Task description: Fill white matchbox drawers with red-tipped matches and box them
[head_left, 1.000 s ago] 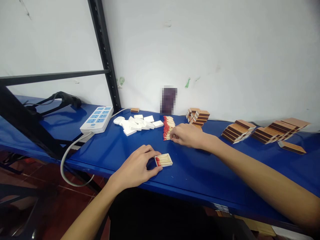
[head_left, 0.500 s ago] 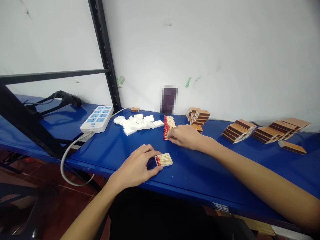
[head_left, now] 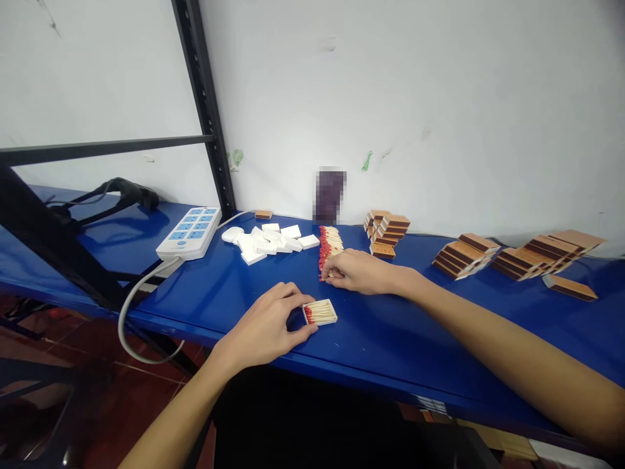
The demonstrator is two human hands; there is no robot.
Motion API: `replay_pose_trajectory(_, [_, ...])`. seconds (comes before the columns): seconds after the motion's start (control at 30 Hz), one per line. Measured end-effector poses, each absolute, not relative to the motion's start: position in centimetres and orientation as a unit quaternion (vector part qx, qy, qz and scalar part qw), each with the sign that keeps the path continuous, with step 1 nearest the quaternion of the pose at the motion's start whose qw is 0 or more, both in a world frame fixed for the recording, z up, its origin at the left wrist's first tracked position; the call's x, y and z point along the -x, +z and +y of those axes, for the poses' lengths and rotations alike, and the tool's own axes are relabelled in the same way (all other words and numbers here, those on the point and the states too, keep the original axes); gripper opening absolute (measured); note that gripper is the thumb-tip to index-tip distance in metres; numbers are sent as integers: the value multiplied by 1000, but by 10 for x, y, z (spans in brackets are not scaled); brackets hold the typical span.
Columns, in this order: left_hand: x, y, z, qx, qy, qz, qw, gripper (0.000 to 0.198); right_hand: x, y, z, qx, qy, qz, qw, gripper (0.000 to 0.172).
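Near the front edge of the tabletop [head_left: 381, 342], the left hand [head_left: 266, 326] holds a small white tray [head_left: 323, 322] between thumb and forefinger, with red-tipped matches [head_left: 318, 312] inside. Farther back, the right hand [head_left: 356, 271] is bunched narrow at the near end of a match pile [head_left: 332, 240]; whether it pinches one, I cannot tell.

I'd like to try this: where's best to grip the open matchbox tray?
Grip the matchbox tray, probably, by its near and far walls, approaching from the left, as the left hand does: it lies flat, open-topped, with matches inside.
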State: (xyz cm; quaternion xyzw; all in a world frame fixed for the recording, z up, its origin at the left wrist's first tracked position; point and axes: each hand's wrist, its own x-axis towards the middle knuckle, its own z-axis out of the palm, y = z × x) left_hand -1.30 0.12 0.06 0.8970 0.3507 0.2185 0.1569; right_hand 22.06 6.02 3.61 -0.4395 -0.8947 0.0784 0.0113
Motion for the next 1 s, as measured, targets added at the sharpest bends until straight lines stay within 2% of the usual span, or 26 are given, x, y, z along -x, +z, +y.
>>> replay_pose_trajectory(0.4, [13,3,1,-899,208,352,153,33,-218,34,53,431,33,-901,-20,22])
replay_pose_trajectory(0.73, [13,-1,1,-898,216,354,148,31,-216,46,54,421,202,-871,153,29])
replay_pose_trajectory(1.0, [14,2,1,-897,211,354,157,32,-224,45,60,429,261,-849,162,30])
